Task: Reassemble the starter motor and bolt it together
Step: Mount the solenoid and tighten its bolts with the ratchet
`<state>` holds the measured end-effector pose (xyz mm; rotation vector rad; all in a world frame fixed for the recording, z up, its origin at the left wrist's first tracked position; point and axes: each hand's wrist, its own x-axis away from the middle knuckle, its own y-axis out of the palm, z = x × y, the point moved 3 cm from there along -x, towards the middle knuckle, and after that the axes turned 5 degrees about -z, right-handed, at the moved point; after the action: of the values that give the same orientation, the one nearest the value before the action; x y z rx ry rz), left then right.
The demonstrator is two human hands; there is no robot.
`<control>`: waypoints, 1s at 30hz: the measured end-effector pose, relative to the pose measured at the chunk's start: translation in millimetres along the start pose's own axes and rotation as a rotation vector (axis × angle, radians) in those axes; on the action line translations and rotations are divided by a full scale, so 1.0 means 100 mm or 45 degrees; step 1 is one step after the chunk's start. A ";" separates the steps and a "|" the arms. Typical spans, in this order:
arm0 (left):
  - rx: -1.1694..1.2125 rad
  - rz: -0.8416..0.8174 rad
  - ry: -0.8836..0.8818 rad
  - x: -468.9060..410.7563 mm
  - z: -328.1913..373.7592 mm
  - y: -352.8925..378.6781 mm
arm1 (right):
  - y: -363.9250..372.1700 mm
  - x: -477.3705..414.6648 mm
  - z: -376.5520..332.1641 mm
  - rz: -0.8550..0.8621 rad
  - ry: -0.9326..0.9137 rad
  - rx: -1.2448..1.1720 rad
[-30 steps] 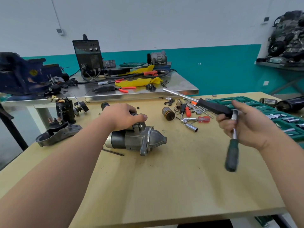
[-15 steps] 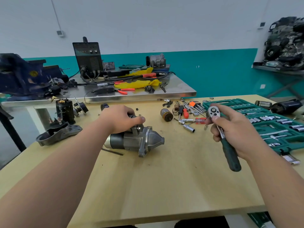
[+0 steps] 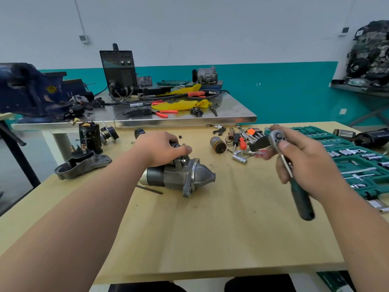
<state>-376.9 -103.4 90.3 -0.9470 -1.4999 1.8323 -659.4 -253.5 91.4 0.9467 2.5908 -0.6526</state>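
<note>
Bolting-up stage, by the look of it. Left hand clamped on top of the starter motor, steadying it on the bench. Right hand gripping a ratchet — held up well off to the motor's right, no socket visible. Next: probably fit a socket from the set just beyond that hand.

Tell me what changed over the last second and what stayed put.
The right hand let go of the long black-handled tool it held along with the ratchet, then turned the ratchet so its head faces up near the thumb, handle pointing down toward the person. The left hand stayed on top of the starter motor, which lies unmoved on the wooden table.
</note>
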 end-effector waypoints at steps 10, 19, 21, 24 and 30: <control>-0.067 -0.171 -0.064 -0.11 0.09 0.00 | -0.19 0.01 0.19 0.102 0.013 -0.393; 0.095 -0.410 -0.198 -0.24 0.09 0.00 | -0.06 -0.14 0.60 0.190 0.295 -0.646; 0.106 -0.459 -0.220 -0.26 0.09 -0.02 | -0.03 -0.20 0.60 0.188 0.302 -0.627; 0.110 -0.534 -0.229 -0.27 0.09 -0.05 | 0.03 -0.25 0.64 0.160 0.320 -0.613; 0.114 -0.512 -0.254 -0.27 0.08 -0.02 | 0.08 -0.28 0.75 0.138 0.365 -0.665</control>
<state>-368.0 -129.2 97.3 -0.3899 -1.5751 1.7136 -623.6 -301.0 37.1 1.0430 2.7088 0.2049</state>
